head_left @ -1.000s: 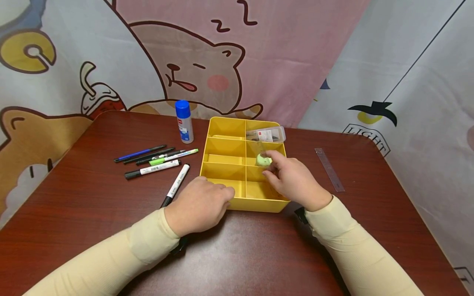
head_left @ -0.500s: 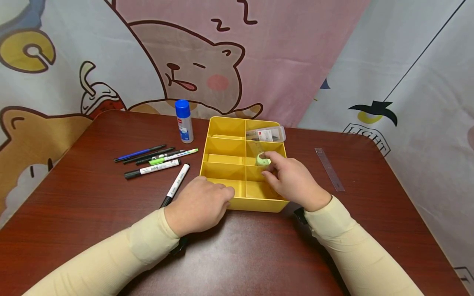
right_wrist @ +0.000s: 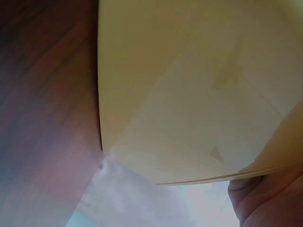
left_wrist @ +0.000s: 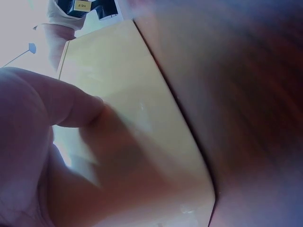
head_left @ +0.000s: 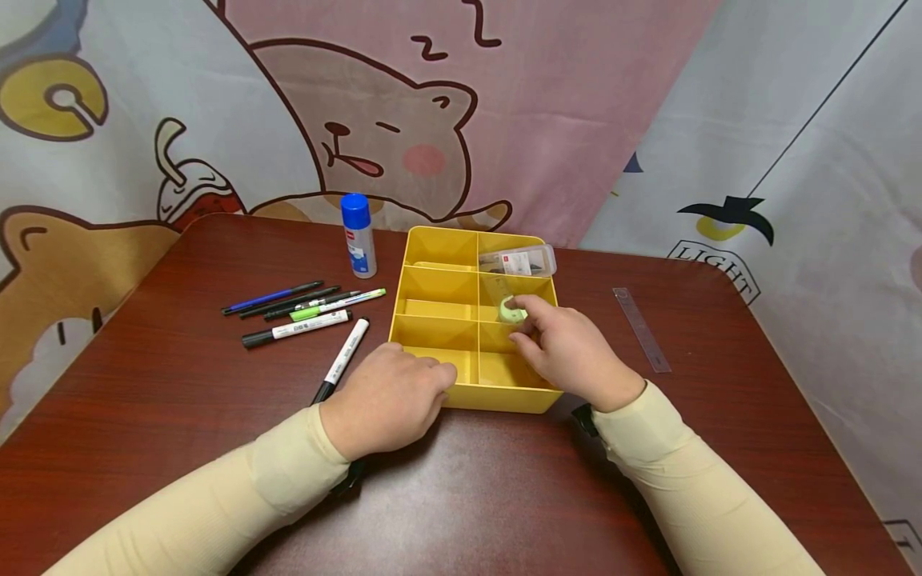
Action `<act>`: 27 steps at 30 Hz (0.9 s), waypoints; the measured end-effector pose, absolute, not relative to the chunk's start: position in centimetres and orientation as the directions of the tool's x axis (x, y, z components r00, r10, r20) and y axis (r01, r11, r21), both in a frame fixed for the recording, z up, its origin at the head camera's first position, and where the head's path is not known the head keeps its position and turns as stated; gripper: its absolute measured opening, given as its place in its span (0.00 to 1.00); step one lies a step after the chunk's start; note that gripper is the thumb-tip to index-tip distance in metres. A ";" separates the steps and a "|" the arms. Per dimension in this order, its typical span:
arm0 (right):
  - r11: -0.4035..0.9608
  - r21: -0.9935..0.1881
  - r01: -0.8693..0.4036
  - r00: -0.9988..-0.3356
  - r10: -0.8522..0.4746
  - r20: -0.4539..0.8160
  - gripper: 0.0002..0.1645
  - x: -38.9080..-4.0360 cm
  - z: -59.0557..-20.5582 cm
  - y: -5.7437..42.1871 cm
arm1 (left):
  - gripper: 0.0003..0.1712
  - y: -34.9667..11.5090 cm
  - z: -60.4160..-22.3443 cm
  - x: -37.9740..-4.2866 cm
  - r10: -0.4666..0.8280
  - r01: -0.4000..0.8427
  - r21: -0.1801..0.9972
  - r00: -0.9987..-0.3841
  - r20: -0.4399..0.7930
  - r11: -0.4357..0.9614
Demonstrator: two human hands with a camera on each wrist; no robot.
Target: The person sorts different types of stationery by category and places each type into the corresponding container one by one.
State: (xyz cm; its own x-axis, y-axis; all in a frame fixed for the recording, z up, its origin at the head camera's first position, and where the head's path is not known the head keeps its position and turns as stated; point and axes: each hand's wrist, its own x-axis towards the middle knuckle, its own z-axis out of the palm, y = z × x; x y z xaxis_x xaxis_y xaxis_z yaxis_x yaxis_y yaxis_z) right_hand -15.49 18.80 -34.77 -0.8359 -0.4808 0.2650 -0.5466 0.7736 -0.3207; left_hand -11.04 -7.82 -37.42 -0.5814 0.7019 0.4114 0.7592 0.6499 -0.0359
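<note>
A yellow divided storage box (head_left: 504, 399) stands at the middle of the table. My left hand (head_left: 392, 396) grips its near left corner; in the left wrist view the thumb (left_wrist: 78, 106) presses the outer front wall. Over the box's right side, my right hand (head_left: 576, 348) has its curled fingers on a light-green rounded item (head_left: 511, 310) with a clear part, in the middle right compartment. The item's exact kind cannot be made out. A clear small case (head_left: 519, 262) with a white label lies tilted in the back right compartment, one end on the rim.
A blue-capped glue bottle (head_left: 358, 238) stands behind the box's left side. Several pens (head_left: 288, 301) and a white marker (head_left: 310, 326) lie left, another marker (head_left: 347, 352) beside my left hand. A clear ruler (head_left: 641, 330) lies right. A printed cloth hangs behind the table.
The light-green item's clear part has shifted slightly under my right fingers over the last second. My left hand keeps its grip on the box corner.
</note>
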 end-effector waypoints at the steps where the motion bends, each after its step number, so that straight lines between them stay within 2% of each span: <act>1: 0.774 -0.321 -0.546 -0.836 -0.480 0.265 0.23 -15.5 -34.8 18.8 | 0.17 -7.8 -37.4 -11.0 0.703 0.760 -0.036 -0.581 0.411 0.649; 27: 0.779 -0.312 -0.544 -0.837 -0.478 0.265 0.23 -15.5 -34.9 18.8 | 0.17 -7.8 -37.5 -11.0 0.702 0.758 -0.035 -0.585 0.406 0.651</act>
State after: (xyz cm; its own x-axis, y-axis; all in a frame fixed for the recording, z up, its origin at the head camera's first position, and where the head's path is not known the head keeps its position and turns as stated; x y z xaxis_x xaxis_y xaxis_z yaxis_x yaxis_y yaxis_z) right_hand -15.49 18.78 -34.93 -0.8373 -0.4783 0.2647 -0.5437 0.7793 -0.3116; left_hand -11.04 -7.83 -37.47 -0.5846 0.7022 0.4064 0.7580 0.6513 -0.0349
